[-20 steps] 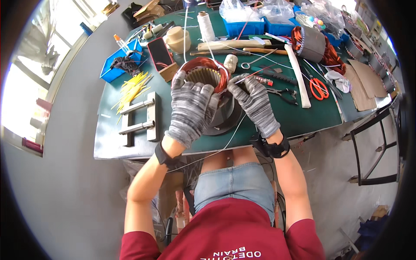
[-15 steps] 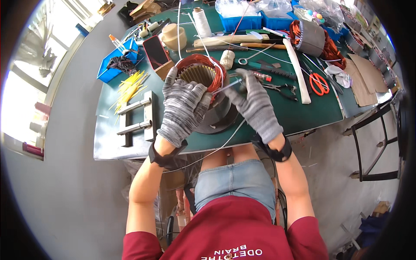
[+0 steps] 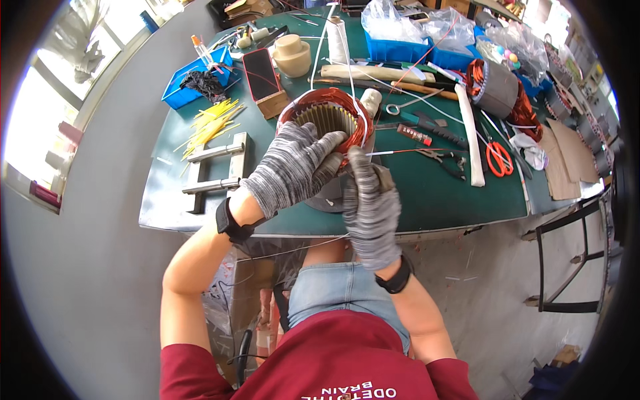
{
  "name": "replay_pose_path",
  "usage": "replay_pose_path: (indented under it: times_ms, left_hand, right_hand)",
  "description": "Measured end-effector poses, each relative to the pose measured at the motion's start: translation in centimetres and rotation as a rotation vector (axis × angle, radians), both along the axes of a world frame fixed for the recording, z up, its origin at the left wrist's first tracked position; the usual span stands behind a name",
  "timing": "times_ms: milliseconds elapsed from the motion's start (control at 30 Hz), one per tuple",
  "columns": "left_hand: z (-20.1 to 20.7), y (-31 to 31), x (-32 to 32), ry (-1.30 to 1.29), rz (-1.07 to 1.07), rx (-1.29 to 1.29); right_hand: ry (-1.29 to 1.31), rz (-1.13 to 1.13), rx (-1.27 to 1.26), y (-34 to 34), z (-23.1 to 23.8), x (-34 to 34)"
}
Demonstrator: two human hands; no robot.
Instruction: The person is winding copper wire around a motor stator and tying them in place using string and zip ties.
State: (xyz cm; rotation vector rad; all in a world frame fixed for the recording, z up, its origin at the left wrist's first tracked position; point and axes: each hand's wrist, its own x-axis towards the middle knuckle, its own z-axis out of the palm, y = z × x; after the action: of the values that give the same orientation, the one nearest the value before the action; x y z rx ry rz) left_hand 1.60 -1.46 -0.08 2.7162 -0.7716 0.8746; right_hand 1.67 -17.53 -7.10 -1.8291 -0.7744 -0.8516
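Observation:
A stator (image 3: 327,120) with yellowish slot liners and red-brown copper windings stands upright in front of me, its end winding laced with white cord (image 3: 365,131). My left hand (image 3: 290,163), in a grey striped glove, grips the near left part of the winding, thumb towards the bore. Close to the near right side, my gloved right hand (image 3: 371,213) has its fingers pressed together; whatever they hold is hidden. A red lead with a white sleeve (image 3: 380,153) sticks out to the right from the winding, just above the right fingertips.
Left lie yellow strips (image 3: 212,123), a metal frame (image 3: 217,170) and a blue bin (image 3: 193,83). Behind stand a phone (image 3: 260,72) and a thread cone (image 3: 338,43). Right are pliers (image 3: 450,163), orange-handled scissors (image 3: 499,159), a white-wrapped stick (image 3: 472,140) and another stator (image 3: 497,90).
My right hand has swung down and nearer to me, and has turned fingers-up. The red lead with its white sleeve now points right. My left hand stays on the winding.

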Motion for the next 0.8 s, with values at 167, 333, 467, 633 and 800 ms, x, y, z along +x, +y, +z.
replay_pose_path:
  times_ms: [167, 333, 467, 633, 800]
  left_hand:
    - [1.2, 1.6, 0.2, 0.331, 0.002, 0.199]
    - [0.9, 0.0, -0.5, 0.010, 0.244, 0.006]
    - [0.3, 0.3, -0.5, -0.022, 0.131, -0.233]
    - [-1.1, 0.4, -0.9, 0.085, 0.071, -0.195]
    - [-1.9, -0.8, -0.9, -0.097, 0.079, -0.263]
  right_hand:
    - [-0.172, -0.057, 0.020, 3.1, -0.8, 0.7]
    - [0.017, 0.277, 0.327, 2.3, 3.4, 2.5]
    - [-0.019, 0.336, -0.012, 2.3, 6.1, 4.6]
    - [-0.058, 0.208, -0.319, -6.2, 1.6, -0.7]
    - [0.634, -0.293, -0.584, -32.3, -21.3, -10.6]
